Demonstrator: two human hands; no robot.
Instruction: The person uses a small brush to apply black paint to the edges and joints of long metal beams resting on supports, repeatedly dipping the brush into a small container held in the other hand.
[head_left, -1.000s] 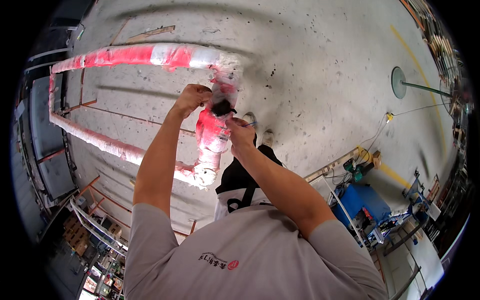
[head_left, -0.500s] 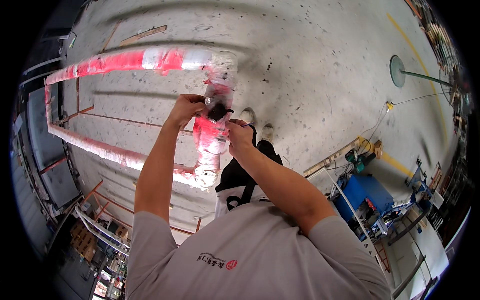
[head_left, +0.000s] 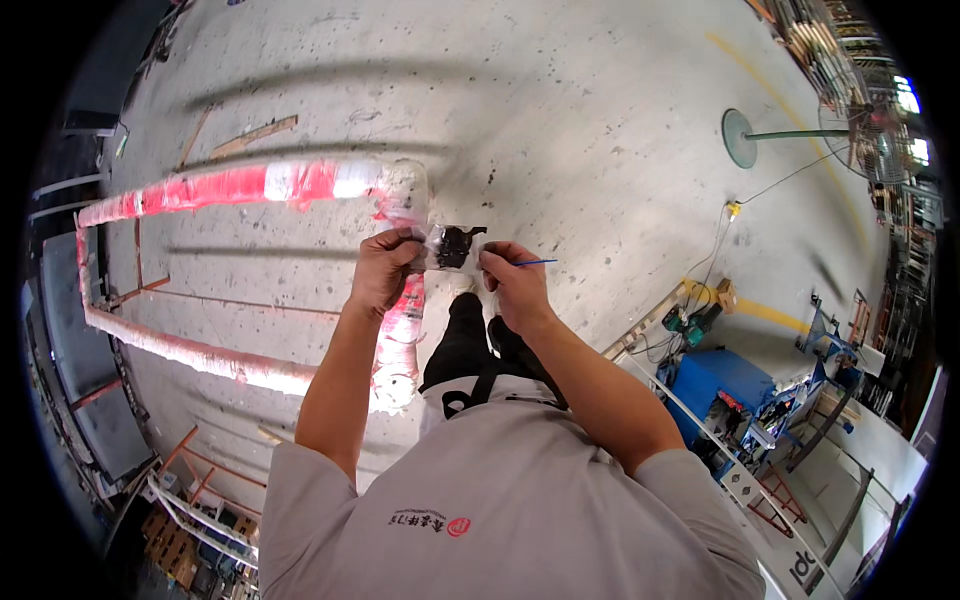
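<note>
In front of me my left hand [head_left: 388,268] pinches the edge of a small clear plastic piece, maybe a bag [head_left: 434,250]. A black, irregularly shaped lump [head_left: 456,246] lies in or on it; which of the two I cannot tell. Just right of the lump is my right hand [head_left: 515,283], its fingers closed round a thin blue stick [head_left: 537,262] whose end points right. Its kind is too small to make out. Beyond and left of my hands stands a long frame wrapped in red and white film [head_left: 400,335].
Stained concrete floor [head_left: 600,150] spreads around. A round-based green stand [head_left: 740,138] is at the far right. Closer on the right are a blue machine [head_left: 718,385], a green power tool [head_left: 695,322] and cables. Reddish metal bars [head_left: 195,465] lie at the lower left.
Both hands have come away from the wrapped frame's near bar, carrying the clear piece and the black lump to its right. In the picture, the frame has shifted left and down.
</note>
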